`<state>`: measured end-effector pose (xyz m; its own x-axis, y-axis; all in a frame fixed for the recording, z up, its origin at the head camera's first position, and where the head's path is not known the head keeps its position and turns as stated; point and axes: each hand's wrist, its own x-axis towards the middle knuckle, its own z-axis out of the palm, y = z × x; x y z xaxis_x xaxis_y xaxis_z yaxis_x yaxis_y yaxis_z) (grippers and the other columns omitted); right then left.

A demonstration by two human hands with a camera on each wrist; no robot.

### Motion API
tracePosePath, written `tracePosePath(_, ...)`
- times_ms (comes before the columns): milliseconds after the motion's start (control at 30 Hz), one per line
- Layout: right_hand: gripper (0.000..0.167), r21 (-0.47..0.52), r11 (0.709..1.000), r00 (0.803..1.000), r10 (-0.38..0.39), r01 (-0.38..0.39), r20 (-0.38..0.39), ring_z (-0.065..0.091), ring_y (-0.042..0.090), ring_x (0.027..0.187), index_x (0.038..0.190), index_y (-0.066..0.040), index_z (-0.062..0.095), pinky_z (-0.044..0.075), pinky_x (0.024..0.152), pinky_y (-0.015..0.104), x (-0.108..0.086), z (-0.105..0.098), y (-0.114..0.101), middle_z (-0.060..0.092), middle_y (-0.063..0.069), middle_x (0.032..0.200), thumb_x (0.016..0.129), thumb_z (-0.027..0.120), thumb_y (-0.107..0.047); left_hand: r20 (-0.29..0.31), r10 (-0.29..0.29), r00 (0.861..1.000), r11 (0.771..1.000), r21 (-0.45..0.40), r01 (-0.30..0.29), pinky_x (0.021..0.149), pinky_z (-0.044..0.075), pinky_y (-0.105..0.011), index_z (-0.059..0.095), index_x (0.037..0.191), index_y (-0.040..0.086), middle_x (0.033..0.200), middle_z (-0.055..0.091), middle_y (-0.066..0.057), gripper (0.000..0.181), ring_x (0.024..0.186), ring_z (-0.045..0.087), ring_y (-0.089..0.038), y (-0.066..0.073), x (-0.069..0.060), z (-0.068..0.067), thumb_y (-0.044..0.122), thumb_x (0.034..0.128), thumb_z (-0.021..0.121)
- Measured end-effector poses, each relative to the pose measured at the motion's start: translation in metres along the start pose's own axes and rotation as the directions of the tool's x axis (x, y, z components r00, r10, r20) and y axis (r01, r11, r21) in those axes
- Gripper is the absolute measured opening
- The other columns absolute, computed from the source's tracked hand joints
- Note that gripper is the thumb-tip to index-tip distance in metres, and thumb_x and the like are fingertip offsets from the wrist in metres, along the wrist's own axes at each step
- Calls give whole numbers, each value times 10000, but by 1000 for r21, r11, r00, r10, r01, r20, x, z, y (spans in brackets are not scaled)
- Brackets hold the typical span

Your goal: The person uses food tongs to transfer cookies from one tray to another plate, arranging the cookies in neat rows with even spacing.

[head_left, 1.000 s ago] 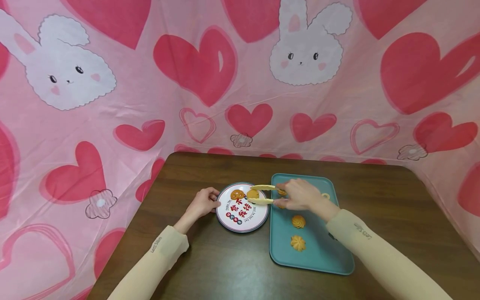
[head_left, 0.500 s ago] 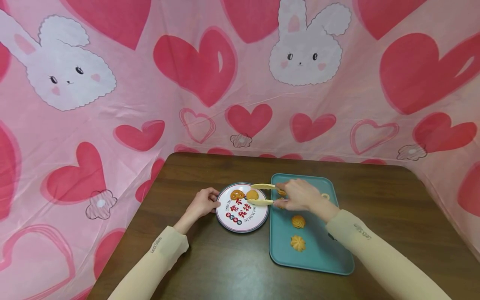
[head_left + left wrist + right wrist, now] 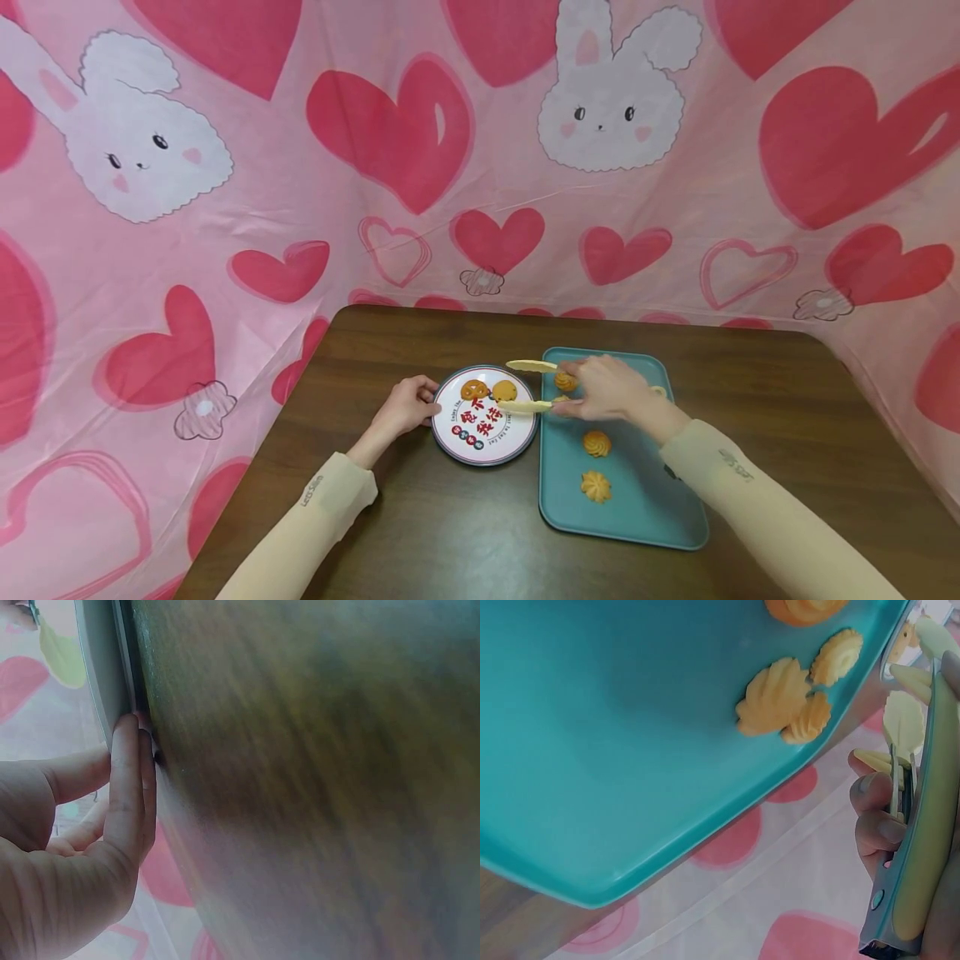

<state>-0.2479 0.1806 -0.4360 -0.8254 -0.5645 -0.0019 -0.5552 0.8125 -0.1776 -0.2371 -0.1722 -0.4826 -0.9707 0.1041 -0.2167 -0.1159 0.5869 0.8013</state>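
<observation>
My left hand [image 3: 407, 406] holds the left rim of a round white plate [image 3: 513, 439] with red lettering. In the left wrist view the thumb lies on the rim of the plate [image 3: 97, 667], fingers against its underside. A pretzel-shaped cookie [image 3: 474, 390] and a round cookie [image 3: 504, 391] lie side by side on it. My right hand [image 3: 609, 387] grips metal tongs [image 3: 922, 832] with pale yellow ends. Their arms are spread; the lower tip is over the plate beside the round cookie, the upper one near its far edge. Nothing is clamped between the tips.
A teal tray [image 3: 630, 517] stands right of the plate, under my right hand. On it are a swirled cookie [image 3: 597, 443], a star-shaped cookie [image 3: 596, 486] and further cookies partly behind the hand. Everything is on a brown wooden table [image 3: 450, 533], before a pink heart-patterned cloth [image 3: 420, 267].
The round cookie, between the tong tips earlier, now lies free on the plate. The tongs have spread wider and shifted slightly right with my right hand. My left hand stays put.
</observation>
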Motion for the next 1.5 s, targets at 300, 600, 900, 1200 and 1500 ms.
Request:
tracePosePath(300, 821, 13, 999, 996, 40, -39, -78, 576, 123, 597, 1321, -32, 632, 563, 634, 366, -22, -13, 22, 728, 97, 1077, 796, 703, -659, -1, 9, 1000, 1000, -3, -9, 611, 600, -319, 634, 1165, -36, 905, 601, -122, 308, 720, 618, -196, -1, 1, 0, -8, 875, 736)
tracePosePath(600, 873, 29, 995, 987, 97, -94, -128, 699, 296, 956, 1325, -22, 625, 570, 796, 510, -49, -14, 47, 722, 127, 1118, 793, 671, -712, 2, 1, 1000, 1000, -7, -1, 619, 600, -324, 630, 1169, -36, 911, 599, -127, 305, 722, 616, -204, 0, 0, 0, -9, 882, 729)
tracePosePath(900, 846, 11, 997, 988, 82, -81, -128, 701, 254, 867, 1302, -10, 635, 575, 759, 487, -75, -13, 59, 731, 124, 1073, 799, 690, -688, 6, -1, 1000, 1000, -4, 1, 616, 601, -322, 630, 1165, -38, 912, 599, -126, 301, 724, 620, -205, 0, 0, 0, -14, 881, 727)
tracePosePath(1200, 842, 27, 994, 988, 105, -102, -110, 672, 195, 807, 1291, -4, 645, 570, 699, 430, -94, -6, 69, 731, 119, 1058, 800, 691, -686, 9, 2, 1000, 1000, -4, -2, 619, 601, -322, 636, 1165, -42, 916, 600, -127, 300, 724, 619, -199, 1, 0, -1, -9, 882, 730)
tracePosePath(1500, 786, 49, 992, 987, 117, -113, -110, 585, 101, 706, 1264, 2, 665, 554, 671, 384, -109, 1, 77, 740, 57, 951, 806, 724, -635, 6, 1, 1000, 1000, 10, -1, 627, 601, -319, 638, 1172, -38, 928, 607, -127, 308, 734, 619, -200, -1, 1, -1, 5, 883, 735)
